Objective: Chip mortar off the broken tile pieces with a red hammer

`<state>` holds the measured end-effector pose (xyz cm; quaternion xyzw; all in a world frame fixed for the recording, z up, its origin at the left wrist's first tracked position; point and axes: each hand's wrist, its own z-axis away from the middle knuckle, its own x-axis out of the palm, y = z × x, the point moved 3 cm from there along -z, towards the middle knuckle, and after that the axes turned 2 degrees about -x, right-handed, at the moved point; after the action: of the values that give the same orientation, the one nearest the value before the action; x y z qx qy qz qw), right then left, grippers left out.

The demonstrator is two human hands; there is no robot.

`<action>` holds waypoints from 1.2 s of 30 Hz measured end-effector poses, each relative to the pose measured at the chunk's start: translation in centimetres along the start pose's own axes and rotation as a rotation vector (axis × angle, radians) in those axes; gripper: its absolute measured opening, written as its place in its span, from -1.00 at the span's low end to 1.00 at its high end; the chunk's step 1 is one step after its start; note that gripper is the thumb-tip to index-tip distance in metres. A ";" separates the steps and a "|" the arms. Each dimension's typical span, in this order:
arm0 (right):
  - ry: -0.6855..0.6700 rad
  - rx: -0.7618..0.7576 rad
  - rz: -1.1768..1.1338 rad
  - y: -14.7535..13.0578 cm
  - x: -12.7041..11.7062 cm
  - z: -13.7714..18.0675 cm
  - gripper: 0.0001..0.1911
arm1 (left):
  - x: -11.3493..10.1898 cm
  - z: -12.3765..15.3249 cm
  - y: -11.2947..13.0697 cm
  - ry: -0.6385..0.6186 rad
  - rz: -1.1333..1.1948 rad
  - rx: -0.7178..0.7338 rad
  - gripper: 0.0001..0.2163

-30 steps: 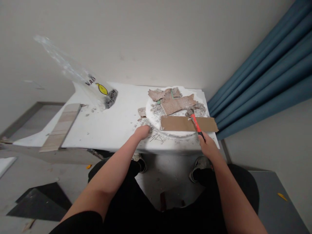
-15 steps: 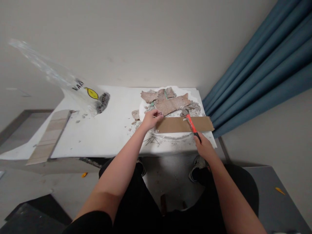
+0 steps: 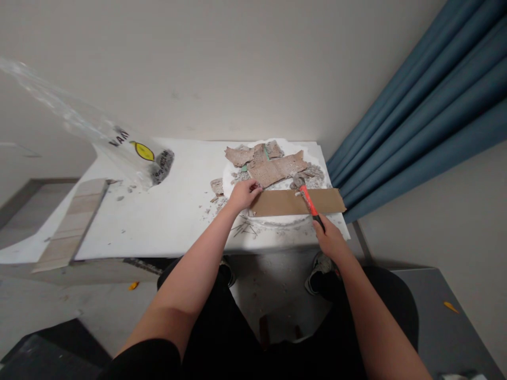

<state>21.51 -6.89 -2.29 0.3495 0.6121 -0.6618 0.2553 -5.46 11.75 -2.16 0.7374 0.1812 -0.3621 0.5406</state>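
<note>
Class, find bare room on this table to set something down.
Bare: the middle of the white tabletop, between the plastic bag and the rubble beside the left hand. Crowded: the right end, with cardboard strip, hammer and brown pieces.

A broad low passage is left over the white tabletop [image 3: 178,211] between the plastic bag [image 3: 144,152] and the left hand [image 3: 244,194]; beyond, it is obstructed by broken slabs [image 3: 275,168], the cardboard strip [image 3: 285,203] and the hammer [image 3: 309,202].

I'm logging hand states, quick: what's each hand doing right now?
Left hand: partly curled by the left end of the cardboard strip; cannot tell whether it holds anything.
Right hand: closed, holding the hammer by its handle.
</note>
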 end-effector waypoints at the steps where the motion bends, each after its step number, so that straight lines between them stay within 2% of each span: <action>1: -0.002 0.002 -0.004 0.0 0.0 0.0 -0.53 | 0.0 0.0 0.0 -0.002 -0.003 -0.001 -0.85; 11: -0.031 0.043 -0.009 0.0 0.0 -0.2 -0.52 | 0.2 0.1 0.3 0.001 -0.044 0.000 -0.83; 36: -0.008 0.019 0.011 0.1 -0.1 -0.1 -0.56 | 0.3 0.1 0.2 0.007 -0.086 0.045 -0.83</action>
<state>21.66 -6.85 -2.32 0.3528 0.6029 -0.6674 0.2582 -5.14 11.56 -2.23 0.7422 0.2065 -0.3861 0.5074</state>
